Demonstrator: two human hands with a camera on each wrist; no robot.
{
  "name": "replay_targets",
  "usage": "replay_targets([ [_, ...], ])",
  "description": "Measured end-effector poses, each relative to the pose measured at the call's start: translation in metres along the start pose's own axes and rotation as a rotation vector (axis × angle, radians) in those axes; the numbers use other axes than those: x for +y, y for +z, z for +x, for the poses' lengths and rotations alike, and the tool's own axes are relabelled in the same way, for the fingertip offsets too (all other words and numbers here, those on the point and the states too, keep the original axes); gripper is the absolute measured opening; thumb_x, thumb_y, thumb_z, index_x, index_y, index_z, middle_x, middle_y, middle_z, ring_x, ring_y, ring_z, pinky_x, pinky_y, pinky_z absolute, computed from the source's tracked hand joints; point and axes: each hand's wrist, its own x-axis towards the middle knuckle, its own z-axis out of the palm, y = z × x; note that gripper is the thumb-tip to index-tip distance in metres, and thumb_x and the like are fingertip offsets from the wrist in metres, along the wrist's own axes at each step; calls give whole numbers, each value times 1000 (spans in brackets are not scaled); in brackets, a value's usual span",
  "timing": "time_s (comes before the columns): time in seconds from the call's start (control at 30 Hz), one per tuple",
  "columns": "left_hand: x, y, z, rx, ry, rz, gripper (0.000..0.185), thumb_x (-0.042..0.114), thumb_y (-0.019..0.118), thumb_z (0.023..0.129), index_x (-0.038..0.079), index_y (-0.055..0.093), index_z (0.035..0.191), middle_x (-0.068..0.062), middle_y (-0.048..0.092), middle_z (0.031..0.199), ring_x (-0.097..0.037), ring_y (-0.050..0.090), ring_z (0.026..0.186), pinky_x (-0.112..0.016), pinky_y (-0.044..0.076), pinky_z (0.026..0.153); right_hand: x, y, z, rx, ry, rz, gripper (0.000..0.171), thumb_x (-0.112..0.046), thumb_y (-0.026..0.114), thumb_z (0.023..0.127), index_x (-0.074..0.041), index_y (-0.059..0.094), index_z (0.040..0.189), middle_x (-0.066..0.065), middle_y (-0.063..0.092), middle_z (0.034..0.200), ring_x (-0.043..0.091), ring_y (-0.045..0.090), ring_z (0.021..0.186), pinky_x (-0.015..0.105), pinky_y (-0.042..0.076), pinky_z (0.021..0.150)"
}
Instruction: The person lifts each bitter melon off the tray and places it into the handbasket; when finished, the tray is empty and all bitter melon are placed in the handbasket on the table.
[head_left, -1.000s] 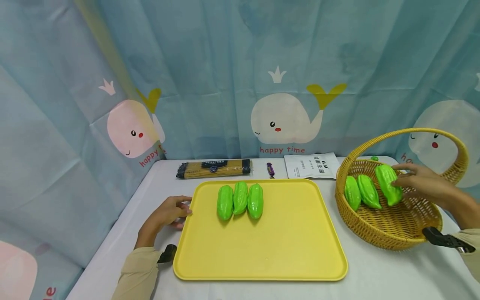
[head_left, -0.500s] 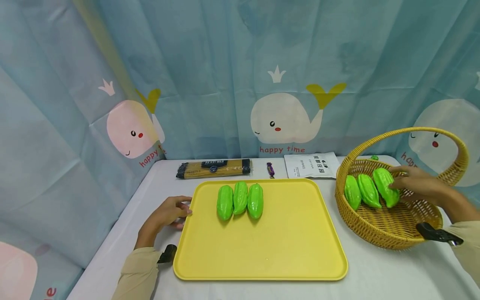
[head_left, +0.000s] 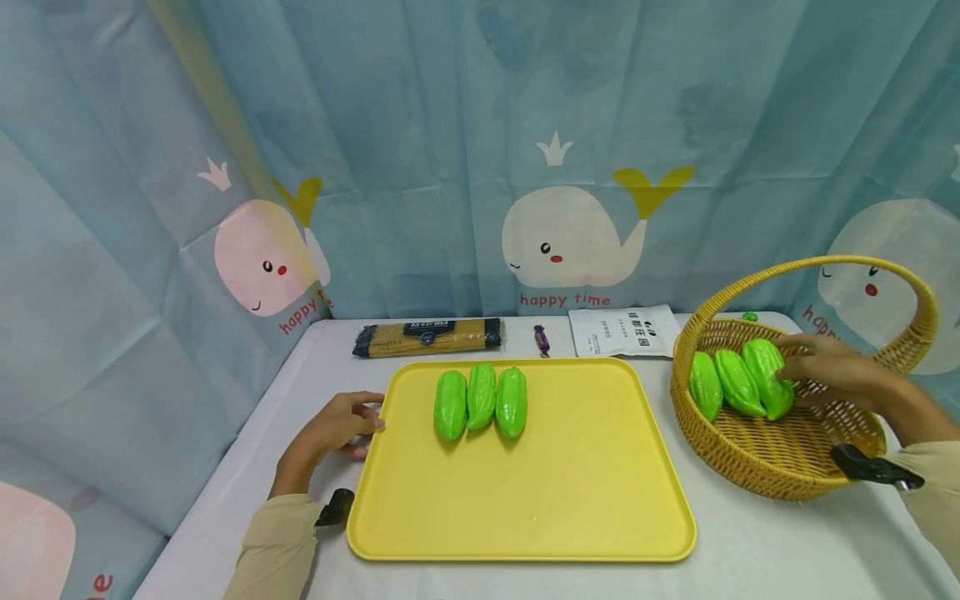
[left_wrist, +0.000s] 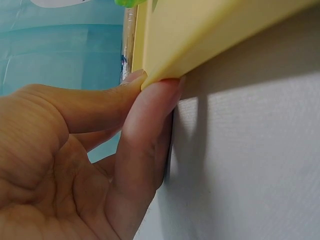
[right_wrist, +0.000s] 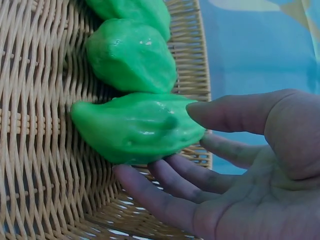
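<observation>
White table, whale curtain behind. Our right hand cups rightmost green gourd in wicker basket, fingers loosely spread under it. We judge it light, glossy, slippery; grip mid-body. Left hand fingertips pressed against yellow tray edge.

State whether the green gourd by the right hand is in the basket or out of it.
In. The gourd lies on the basket's woven floor beside two others, the right hand touching it.
</observation>
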Motion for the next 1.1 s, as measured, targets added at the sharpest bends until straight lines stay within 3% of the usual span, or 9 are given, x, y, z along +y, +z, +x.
replay_targets([
  [0.17,0,0,-1,3,2,9,58,12,71,102,1,51,155,-16,63,116,-18,60,70,-30,57,61,1,-3,-3,-13,-13,19,72,-15,45,111,22,3,157,54,15,152,66,40,137,57,60,95],
  [0.27,0,0,-1,4,-1,14,58,12,71,102,1,51,155,-16,63,115,-18,60,70,-30,57,61,1,-4,-5,8,-15,14,73,-14,48,110,19,5,159,54,18,154,64,44,135,57,60,95],
  [0.5,0,0,-1,0,4,17,58,12,71,102,1,51,155,-15,63,115,-19,61,72,-31,57,62,-9,3,-18,186,-62,-40,75,-30,55,112,13,18,161,49,34,149,51,64,118,51,63,87],
  [0.63,1,-1,-2,-1,23,12,57,11,70,102,-1,50,154,-16,64,114,-19,61,75,-31,57,62,-24,9,-30,256,-95,-57,82,-42,62,108,9,26,161,46,39,148,27,71,103,47,65,82],
  [0.73,0,-1,-1,-1,24,10,57,10,70,102,-1,50,154,-16,64,114,-19,60,76,-31,57,62,-35,16,-40,278,-120,-67,81,-44,65,105,6,33,160,41,47,145,1,66,94,40,65,78],
  [0.8,0,-1,-1,-2,19,12,58,10,70,101,0,50,154,-16,63,114,-19,60,76,-31,57,62,-42,21,-47,284,-148,-69,75,-41,66,106,4,37,158,35,55,140,-6,63,91,36,64,76],
  [0.87,0,0,-1,-2,11,12,58,10,70,101,0,50,155,-16,63,114,-19,60,75,-31,57,62,-49,27,-53,280,-178,-63,68,-35,67,106,3,40,155,20,65,130,-7,64,90,32,63,74],
  [1.0,1,0,0,1,1,18,57,11,70,102,1,51,155,-16,63,114,-20,60,74,-31,57,63,-62,39,-66,220,-256,-50,52,-21,67,107,-1,47,150,-6,66,116,-1,66,95,30,61,74],
  [1.1,1,0,0,6,-5,21,57,12,71,102,2,51,155,-16,63,115,-20,60,74,-31,56,63,-71,51,-69,142,-315,-37,46,-14,67,106,-2,50,147,-8,65,116,2,66,98,30,61,75],
])
